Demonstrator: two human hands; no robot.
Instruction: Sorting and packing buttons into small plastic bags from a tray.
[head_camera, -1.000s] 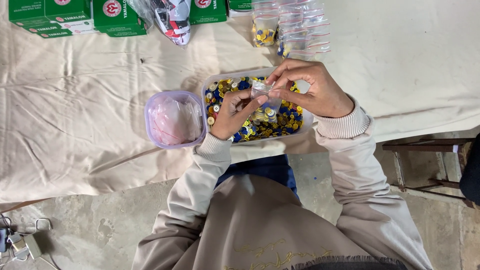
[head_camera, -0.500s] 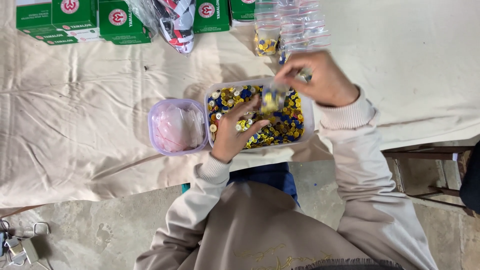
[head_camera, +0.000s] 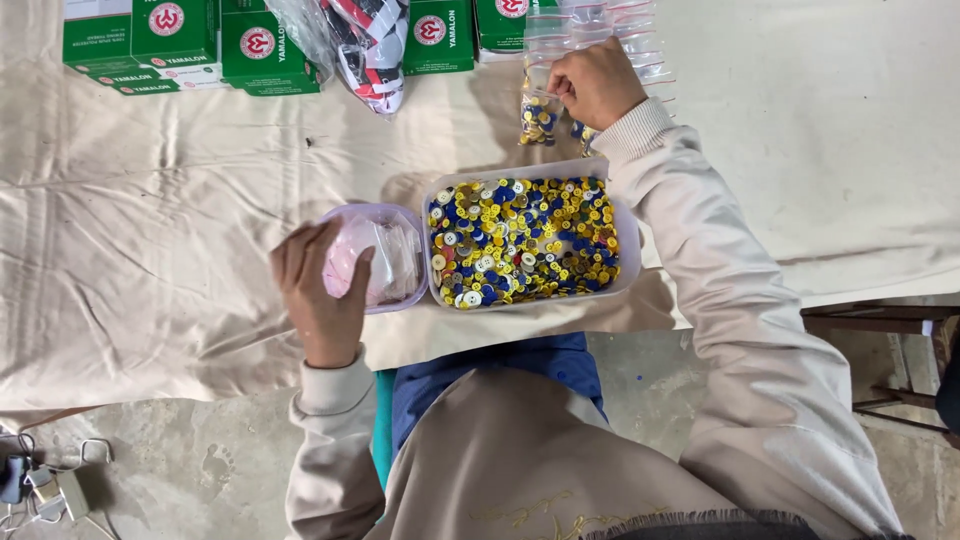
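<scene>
Cream cloth (head_camera: 150, 250) covers your table. Left of the clear plastic tub of coloured buttons (head_camera: 522, 238), your left hand (head_camera: 318, 290) curls its fingers into one small purple tub of soft, light little bags (head_camera: 378, 255). Behind the button tub, your right hand (head_camera: 592, 82) pinches one thin, slippery clear bag of buttons (head_camera: 538, 115) at its top; hold it there.

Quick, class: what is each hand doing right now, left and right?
Left hand: fingers curled into the small lilac plastic tub of clear bags, grip unclear.
Right hand: closed on a small clear plastic bag of buttons.
</scene>
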